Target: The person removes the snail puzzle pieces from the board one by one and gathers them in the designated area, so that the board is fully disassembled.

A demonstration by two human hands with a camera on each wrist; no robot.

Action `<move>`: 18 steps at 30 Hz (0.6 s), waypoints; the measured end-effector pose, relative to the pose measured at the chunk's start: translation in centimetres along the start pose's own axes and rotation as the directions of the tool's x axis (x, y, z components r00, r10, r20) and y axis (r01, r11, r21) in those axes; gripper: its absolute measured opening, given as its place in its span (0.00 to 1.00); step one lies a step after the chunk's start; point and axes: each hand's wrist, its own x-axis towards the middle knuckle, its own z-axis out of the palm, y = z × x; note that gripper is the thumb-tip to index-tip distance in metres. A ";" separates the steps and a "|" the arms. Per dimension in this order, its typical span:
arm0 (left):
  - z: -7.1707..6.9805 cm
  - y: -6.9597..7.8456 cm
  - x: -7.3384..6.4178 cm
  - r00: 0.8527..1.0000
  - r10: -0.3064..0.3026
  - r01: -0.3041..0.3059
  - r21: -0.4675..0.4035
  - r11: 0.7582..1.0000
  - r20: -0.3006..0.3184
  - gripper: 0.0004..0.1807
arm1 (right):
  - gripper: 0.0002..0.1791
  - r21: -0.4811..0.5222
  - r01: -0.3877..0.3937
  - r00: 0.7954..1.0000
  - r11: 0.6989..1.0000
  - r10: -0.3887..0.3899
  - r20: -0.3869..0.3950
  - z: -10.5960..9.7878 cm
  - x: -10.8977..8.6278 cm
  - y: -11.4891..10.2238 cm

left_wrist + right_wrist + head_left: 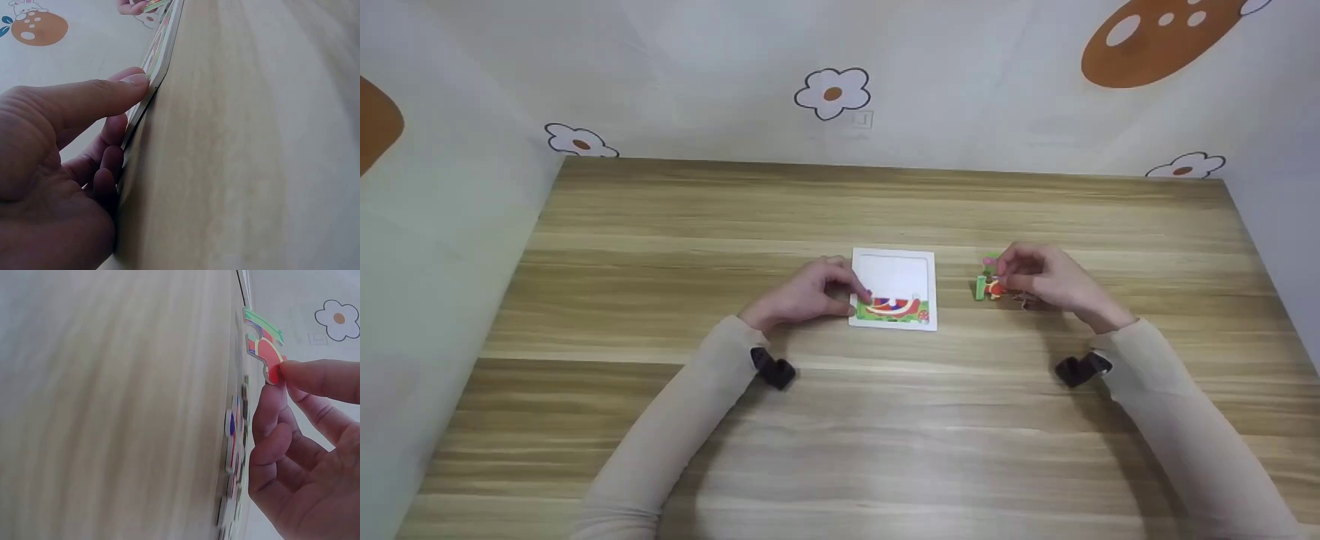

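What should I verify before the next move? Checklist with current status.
1. Right grip has a piece: ok, it pinches the held piece.
2. Left grip on the tray: ok, it holds the left edge.
3. Room in the tray: ok, upper part bare, with placed pieces along the bottom.
4. Held piece over the tray: not ok, it is off to the right.
5. Held piece fits the next outline: cannot tell.
6. All loose pieces visible: cannot tell, right grip hides part of that area in the head view.
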 end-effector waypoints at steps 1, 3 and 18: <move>0.0 0.0 0.0 1.000 0.001 -0.001 0.003 1.000 0.000 0.12 | 0.06 -0.004 0.000 1.000 1.000 0.000 -0.003 -0.1 -0.1 0.1; 0.0 -0.1 0.0 1.000 0.000 0.000 0.009 1.000 0.001 0.12 | 0.06 -0.010 0.000 1.000 1.000 0.000 -0.005 -0.2 -0.3 0.2; -0.1 0.0 -0.1 1.000 0.012 -0.012 0.018 1.000 0.003 0.12 | 0.05 -0.094 -0.022 0.999 0.995 0.019 -0.025 -0.7 -0.6 0.2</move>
